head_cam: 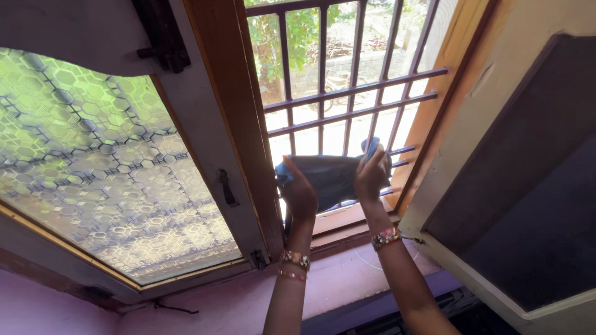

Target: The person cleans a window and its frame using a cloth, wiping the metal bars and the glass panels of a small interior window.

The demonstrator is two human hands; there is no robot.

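Left hand (299,189) and right hand (370,175) each pinch a corner of a soft, limp blue cloth (332,177), fingers closed on it, stretched against the window's thin metal bars (347,93) above the wooden sill (338,222).

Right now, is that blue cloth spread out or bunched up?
Spread out. The left hand and right hand hold the blue cloth by opposite ends, stretched between them against the window bars.

A dark blue cloth (332,177) hangs stretched, slightly sagging, before the lower window bars, held at both corners.

two hands (300,193) – one cloth (329,177) – two shutters (112,161).
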